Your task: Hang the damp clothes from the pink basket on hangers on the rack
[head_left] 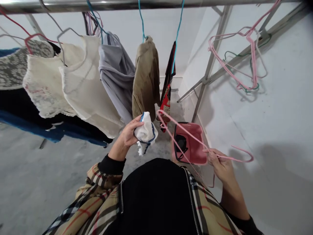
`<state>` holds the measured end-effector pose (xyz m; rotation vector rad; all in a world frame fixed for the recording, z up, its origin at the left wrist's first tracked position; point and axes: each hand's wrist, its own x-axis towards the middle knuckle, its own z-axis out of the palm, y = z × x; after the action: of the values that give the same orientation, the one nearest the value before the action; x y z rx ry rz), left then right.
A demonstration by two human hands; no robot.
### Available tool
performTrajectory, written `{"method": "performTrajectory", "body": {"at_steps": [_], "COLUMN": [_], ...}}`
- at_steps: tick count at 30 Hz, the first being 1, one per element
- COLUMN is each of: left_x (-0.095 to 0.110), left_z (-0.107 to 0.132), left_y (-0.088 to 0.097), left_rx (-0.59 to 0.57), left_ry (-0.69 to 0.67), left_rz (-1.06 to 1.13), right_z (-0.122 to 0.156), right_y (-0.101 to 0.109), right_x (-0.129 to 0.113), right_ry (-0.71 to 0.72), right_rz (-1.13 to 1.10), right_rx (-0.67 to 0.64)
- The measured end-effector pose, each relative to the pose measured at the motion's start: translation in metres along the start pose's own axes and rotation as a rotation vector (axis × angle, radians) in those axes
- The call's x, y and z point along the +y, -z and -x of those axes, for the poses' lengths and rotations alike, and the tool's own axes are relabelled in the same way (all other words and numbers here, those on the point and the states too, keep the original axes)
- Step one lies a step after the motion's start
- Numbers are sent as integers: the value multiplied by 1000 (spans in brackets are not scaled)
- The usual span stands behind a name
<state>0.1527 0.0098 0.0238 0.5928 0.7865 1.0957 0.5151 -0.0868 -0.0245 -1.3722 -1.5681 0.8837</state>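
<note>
My left hand (128, 133) is closed on a small bunched white cloth item (146, 129) with dark blue trim and short hanging strings; its exact kind I cannot make out. In my right hand (219, 163) is a pink wire hanger (182, 129), gripped near the base of its hook, with the hook pointing right. The hanger's far corner reaches left, close to the cloth but apart from it. Below the hanger, a pink basket (197, 143) with a dark handle stands on the floor, with a black item (180, 143) inside.
A metal rail (117, 5) crosses the top. From it hang white tops (83, 81), a grey garment (116, 68), a brown garment (146, 71) and a red-and-black patterned cloth (167, 94). Several pink and green hangers (253, 62) hang at upper right beside the wall (281, 107).
</note>
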Motion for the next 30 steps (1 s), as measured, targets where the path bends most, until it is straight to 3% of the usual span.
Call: {"method": "performTrajectory", "body": {"at_steps": [4,9,14,17,19,21,25,27,30], "left_x": [2,5,-8,-26,-33,-31,-3,13,26], "left_z": [-2,-2,4,10,14,16,17,16,16], "left_y": [1,-5,-23,-35,-39,-39,-32,-29,-27], "left_rx": [4,7,-32,-144,-202,-187,-68,-74,-156], "left_ry": [-9,-25,3,-16,-118,-252,-599,-754,-810], "left_rz": [-78,-90,-193,-546,-937,-1344,-1891,-2021,-2076], "right_z": [5,-8,-31,-45,-53,-59,-67,-73,-83], "right_y": [2,-3,-38,-70,-87,-96,-89,-79,-67], "right_x": [-7,-16,-26,-25,-19,-14,-10,-14,-21], "right_ry": [-19,57,150,137,130,134,192,230,284], "right_rz": [65,140,103,-23,-102,-143,-142,-144,-130], "right_rx": [-117,-275,-252,-238,-229,-210,-216,-223,-208]}}
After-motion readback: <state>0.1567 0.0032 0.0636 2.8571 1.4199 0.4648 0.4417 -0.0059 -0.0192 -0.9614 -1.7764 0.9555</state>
